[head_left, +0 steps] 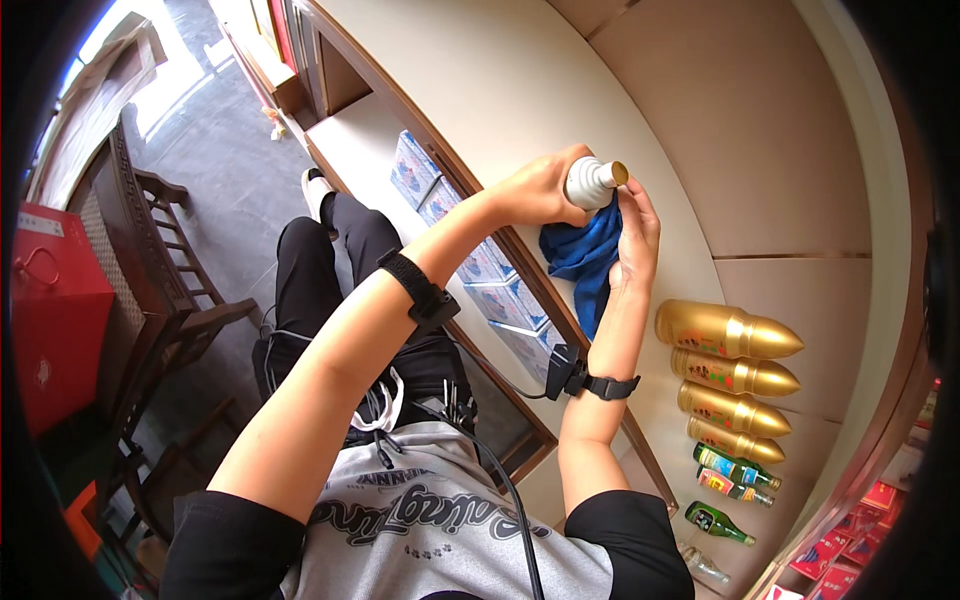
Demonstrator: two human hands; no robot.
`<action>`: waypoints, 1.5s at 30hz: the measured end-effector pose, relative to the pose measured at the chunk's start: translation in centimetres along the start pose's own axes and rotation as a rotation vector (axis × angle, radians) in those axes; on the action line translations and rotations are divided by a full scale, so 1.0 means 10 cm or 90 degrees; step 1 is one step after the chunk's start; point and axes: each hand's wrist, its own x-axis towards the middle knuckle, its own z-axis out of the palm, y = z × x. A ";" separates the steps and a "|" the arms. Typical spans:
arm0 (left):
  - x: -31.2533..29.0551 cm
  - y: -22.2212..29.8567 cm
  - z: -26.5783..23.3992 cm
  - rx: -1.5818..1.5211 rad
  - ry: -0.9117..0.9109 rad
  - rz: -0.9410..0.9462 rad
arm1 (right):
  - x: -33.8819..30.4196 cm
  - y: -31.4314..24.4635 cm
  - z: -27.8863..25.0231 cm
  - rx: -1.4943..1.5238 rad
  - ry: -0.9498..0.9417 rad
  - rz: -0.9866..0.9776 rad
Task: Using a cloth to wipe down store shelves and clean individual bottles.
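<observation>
A white bottle (pixel 588 187) with a ridged shoulder and a gold cap (pixel 619 174) is tilted above the pale shelf top. My left hand (pixel 545 188) is wrapped round its body. On the bottle's other side, my right hand (pixel 638 232) holds a bunched blue cloth (pixel 583 252) up to it. Part of the cloth hangs down past my right wrist. The bottle's lower end and some of my right fingers' grip are hidden.
Several gold bullet-shaped bottles (pixel 733 330) and green glass bottles (pixel 716 521) stand along the shelf to my right. Blue-and-white boxes (pixel 440 200) sit inside the cabinet below. A dark wooden chair (pixel 150 290) and a red box (pixel 60 310) are at left.
</observation>
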 end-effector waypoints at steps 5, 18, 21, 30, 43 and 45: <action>0.00 -0.03 0.01 -0.012 -0.001 0.006 | -0.13 0.03 0.01 -0.007 -0.017 -0.074; -0.02 0.05 0.00 -0.024 -0.027 -0.061 | 0.29 -0.13 -0.24 -0.049 -0.313 -0.050; -0.02 0.05 -0.01 -0.029 -0.036 -0.048 | 0.30 -0.13 -0.28 -0.004 -0.360 0.040; -0.01 -0.01 -0.03 -0.043 -0.057 -0.043 | 0.35 0.06 -0.18 0.105 -0.268 0.065; 0.01 -0.19 -0.05 -0.072 0.000 0.015 | 0.34 0.15 -0.18 0.095 -0.238 -0.001; -0.03 -0.11 0.01 0.127 0.014 -0.038 | 0.34 0.17 -0.20 0.095 -0.242 -0.029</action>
